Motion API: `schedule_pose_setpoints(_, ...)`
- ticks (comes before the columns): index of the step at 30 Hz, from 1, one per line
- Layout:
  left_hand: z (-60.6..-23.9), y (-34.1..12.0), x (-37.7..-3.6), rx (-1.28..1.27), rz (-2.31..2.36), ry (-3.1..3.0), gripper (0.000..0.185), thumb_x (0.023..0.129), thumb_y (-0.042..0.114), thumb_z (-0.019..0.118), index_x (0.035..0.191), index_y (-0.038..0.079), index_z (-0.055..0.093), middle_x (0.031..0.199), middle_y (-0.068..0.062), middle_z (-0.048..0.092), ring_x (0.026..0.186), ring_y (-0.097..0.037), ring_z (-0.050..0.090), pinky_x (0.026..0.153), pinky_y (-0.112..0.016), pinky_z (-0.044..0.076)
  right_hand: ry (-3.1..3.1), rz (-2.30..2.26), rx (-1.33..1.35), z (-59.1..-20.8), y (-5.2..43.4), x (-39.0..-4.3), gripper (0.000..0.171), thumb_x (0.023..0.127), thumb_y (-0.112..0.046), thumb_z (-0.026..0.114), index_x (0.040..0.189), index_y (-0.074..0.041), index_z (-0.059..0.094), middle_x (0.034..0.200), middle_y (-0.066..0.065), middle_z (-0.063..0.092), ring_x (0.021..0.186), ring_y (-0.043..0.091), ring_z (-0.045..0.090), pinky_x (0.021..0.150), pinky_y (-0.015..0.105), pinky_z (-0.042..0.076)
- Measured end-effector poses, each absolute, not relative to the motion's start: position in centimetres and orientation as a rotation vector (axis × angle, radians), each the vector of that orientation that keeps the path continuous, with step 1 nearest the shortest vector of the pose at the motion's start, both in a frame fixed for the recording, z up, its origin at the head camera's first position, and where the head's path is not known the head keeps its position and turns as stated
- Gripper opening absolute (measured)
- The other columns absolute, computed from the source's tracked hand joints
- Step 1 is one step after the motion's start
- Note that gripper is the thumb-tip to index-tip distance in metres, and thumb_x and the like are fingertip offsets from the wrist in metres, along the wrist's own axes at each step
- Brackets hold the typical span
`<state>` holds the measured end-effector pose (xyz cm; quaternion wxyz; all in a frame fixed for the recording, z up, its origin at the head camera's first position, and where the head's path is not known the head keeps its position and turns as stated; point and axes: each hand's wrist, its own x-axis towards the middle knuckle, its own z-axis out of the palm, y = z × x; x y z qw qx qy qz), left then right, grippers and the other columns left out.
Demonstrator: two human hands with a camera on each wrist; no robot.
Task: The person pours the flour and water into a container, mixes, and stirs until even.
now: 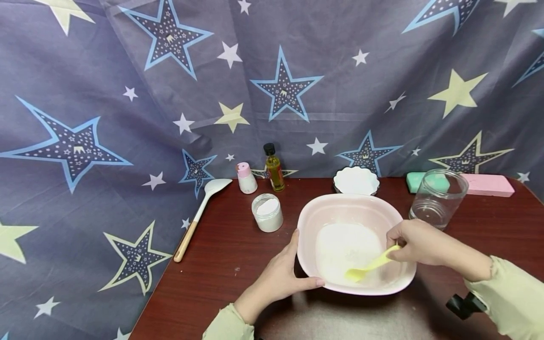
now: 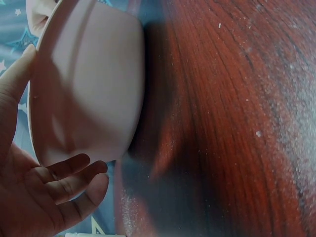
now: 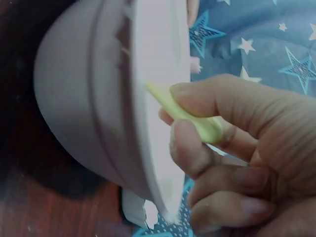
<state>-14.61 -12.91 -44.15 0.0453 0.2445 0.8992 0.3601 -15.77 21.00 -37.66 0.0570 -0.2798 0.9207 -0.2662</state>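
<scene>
A pink bowl [image 1: 340, 200] stands on the dark red table [image 1: 229, 255] with white powder [image 1: 344, 245] in its bottom. My left hand [image 1: 280, 276] cups the bowl's near-left corner, thumb along the front wall and a finger up the left side. In the left wrist view the palm [image 2: 34, 192] lies against the bowl's wall [image 2: 89, 84]. My right hand [image 1: 418, 241] pinches the handle of a yellow spoon [image 1: 369, 268], whose tip rests in the powder. The right wrist view shows thumb and fingers [image 3: 237, 148] closed on the spoon handle [image 3: 197, 121] over the bowl's rim [image 3: 158, 98].
Behind the bowl stand a white jar of powder [image 1: 267, 212], a pink-capped bottle [image 1: 246, 178], a small oil bottle [image 1: 274, 167], a white scalloped dish [image 1: 356, 181] and a clear glass jar [image 1: 437, 198]. A wooden-handled spatula [image 1: 199, 215] leans off the table's left edge. Green and pink blocks [image 1: 488, 185] lie at the back right.
</scene>
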Motion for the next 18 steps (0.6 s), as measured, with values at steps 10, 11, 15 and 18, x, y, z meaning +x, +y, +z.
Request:
schedule_pose_setpoints(10,-44.2,-12.9,-14.6,0.728,1.07,2.765,0.122,0.072,0.067,0.074,0.158,0.012,0.006,0.159,-0.006,0.023,0.14,-0.021,0.032,0.108,-0.045,0.035,2.942,-0.832,-0.855,-38.7,18.2,-16.4,0.025,0.073,-0.011,0.078,0.064,-0.025,0.059,0.055,-0.018,0.038,0.052,-0.002,0.034,0.05,0.021,0.03)
schedule_pose_setpoints(11,-44.2,-12.9,-14.6,0.728,1.071,2.764,0.122,0.072,0.067,0.074,0.158,0.012,0.006,0.159,-0.006,0.023,0.14,-0.021,0.032,0.108,-0.045,0.035,2.958,-0.829,-0.838,-38.7,18.0,-16.5,0.025,0.073,-0.011,0.078,0.064,-0.024,0.059,0.055,-0.017,0.038,0.052,-0.001,0.034,0.05,0.022,0.03)
schedule_pose_setpoints(15,-44.2,-12.9,-14.5,0.735,1.074,2.761,0.122,0.073,0.066,0.074,0.158,0.011,0.007,0.159,-0.007,0.023,0.14,-0.021,0.033,0.108,-0.045,0.036,3.02,-0.793,-0.763,-38.4,18.2,-16.6,0.024,0.074,-0.012,0.078,0.064,-0.024,0.06,0.054,-0.016,0.042,0.052,0.002,0.038,0.051,0.024,0.032)
schedule_pose_setpoints(18,-44.2,-12.8,-14.6,0.729,1.068,2.76,0.122,0.072,0.066,0.074,0.158,0.012,0.006,0.159,-0.007,0.023,0.14,-0.021,0.033,0.108,-0.044,0.036,3.037,-0.768,-0.698,-38.1,18.8,-16.7,0.024,0.074,-0.012,0.078,0.064,-0.024,0.06,0.054,-0.015,0.044,0.053,0.004,0.04,0.052,0.025,0.033)
